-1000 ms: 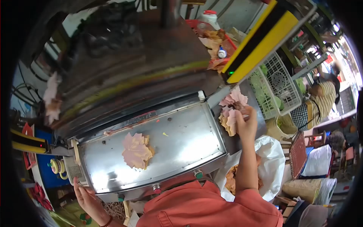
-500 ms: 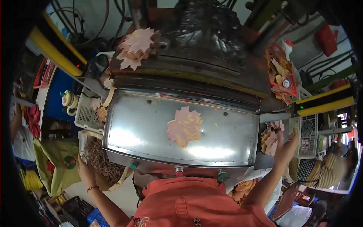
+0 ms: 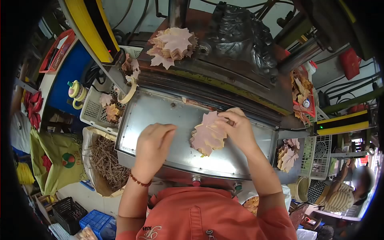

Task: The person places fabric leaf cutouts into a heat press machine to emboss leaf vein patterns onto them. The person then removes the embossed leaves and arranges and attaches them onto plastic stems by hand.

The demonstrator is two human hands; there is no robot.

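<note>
A stack of pinkish maple-leaf shapes point(image 3: 208, 135) lies on the shiny metal tray point(image 3: 150, 106). My right hand point(image 3: 237, 127) is at the upper right edge of this stack, thumb and fingers pinched on its top leaf. My left hand point(image 3: 154, 142) hovers over the tray's left part, left of the stack and apart from it, with fingers pressed together; whether anything small is between them is hidden. Another pile of leaf shapes point(image 3: 173, 44) sits on the machine's top at the left. To the tray's right lies a smaller leaf pile point(image 3: 288, 156).
Yellow-black bars point(image 3: 343, 124) flank the machine. A dark metal mould point(image 3: 240, 36) stands behind the tray. At left are a white basket point(image 3: 94, 108) with leaves and a sack of brown stems point(image 3: 106, 162). Red and green buttons point(image 3: 196, 182) line the front. A person point(image 3: 340, 196) sits at far right.
My right hand has left the right-hand leaf pile and come to the stack on the tray. My left hand has risen from beside the stem sack to over the tray. The view has turned.
</note>
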